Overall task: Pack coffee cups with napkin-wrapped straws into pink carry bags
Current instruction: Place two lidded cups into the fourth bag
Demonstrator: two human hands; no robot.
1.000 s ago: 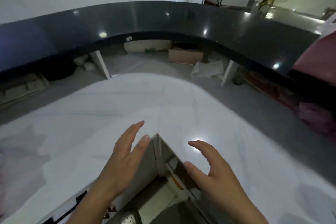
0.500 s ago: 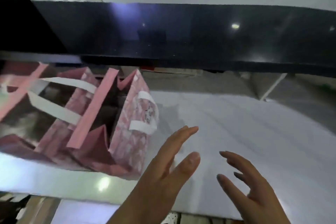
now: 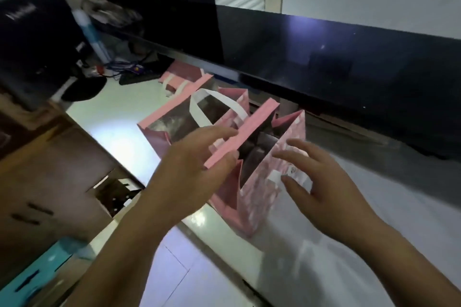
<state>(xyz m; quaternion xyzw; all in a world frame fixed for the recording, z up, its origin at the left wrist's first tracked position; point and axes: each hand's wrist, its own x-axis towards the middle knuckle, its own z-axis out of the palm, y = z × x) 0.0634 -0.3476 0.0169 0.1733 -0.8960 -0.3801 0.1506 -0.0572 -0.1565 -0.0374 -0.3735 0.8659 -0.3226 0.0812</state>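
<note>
Honestly the main thing I'd have worried about here was the pink carry bag (image 3: 262,194) tipping. It stood open on the white counter (image 3: 374,232), its near corner close to the counter's near edge, with nothing visible inside to weigh it down, so one lopsided tug could have slid it off. The left hand (image 3: 189,164) had the folded rim strip (image 3: 252,124) pinched between thumb and fingers. The right hand (image 3: 324,182) was wide open with fingers spread at the bag's right wall, holding nothing, and the blur hid whether it actually touched. A hard pull on that pinch could have creased or torn the rim, and with only one side held the mouth could have folded shut. No cups or straws were in view, so packing looked not yet begun. Material-wise the bag seemed to be thin stiff paper, boxy, with pleated sides, a pale print on the outside and a dark lining. Its flat white handle (image 3: 214,97) arched like ribbon. The counter was glossy and slick, so little grip under the bag. A second pink bag (image 3: 179,75) sat farther back under the shiny black ledge (image 3: 324,57), and a matte cardboard box (image 3: 50,182) was off to the left.
</note>
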